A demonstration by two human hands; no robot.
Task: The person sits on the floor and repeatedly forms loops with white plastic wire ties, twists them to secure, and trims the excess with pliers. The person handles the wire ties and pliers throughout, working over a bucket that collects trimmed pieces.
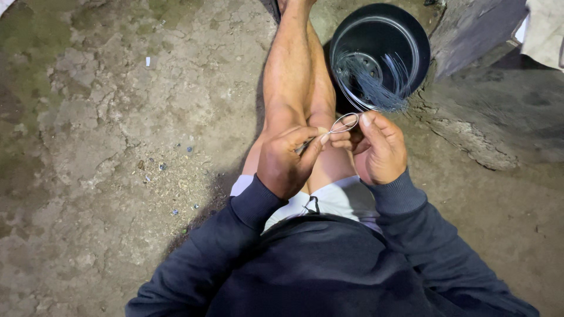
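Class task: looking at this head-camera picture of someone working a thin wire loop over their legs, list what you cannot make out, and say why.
- Left hand grip: the fingers curl over whatever it pinches.
- Wire loop: its ends vanish between both hands; right hand covers them.
- Bucket: the fine strands inside blur in shadow.
- Feet: cut off by the top edge.

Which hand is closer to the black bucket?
The right hand. It sits just below the black bucket, close to its rim. The left hand is farther away, down and to the left, over the legs. Both pinch a thin wire loop.
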